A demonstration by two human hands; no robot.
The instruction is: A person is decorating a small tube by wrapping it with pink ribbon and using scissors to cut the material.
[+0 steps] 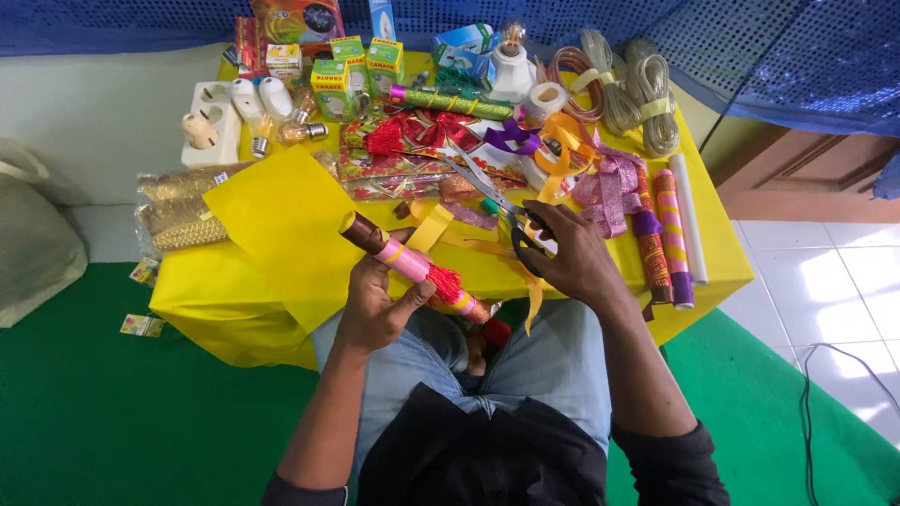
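Yellow bench over green floor. Left hand fingers wrapped tight round pink roll, over lap at bench edge. Right hand fingers through scissors handles, blades parted. Yellow ribbon just beyond roll. Judgement: hold roll steady, cut ribbon square.

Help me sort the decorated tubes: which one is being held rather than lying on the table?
The pink tube with yellow bands and a red tassel, gripped in the left hand. The other decorated rolls lie untouched at the table's right edge.
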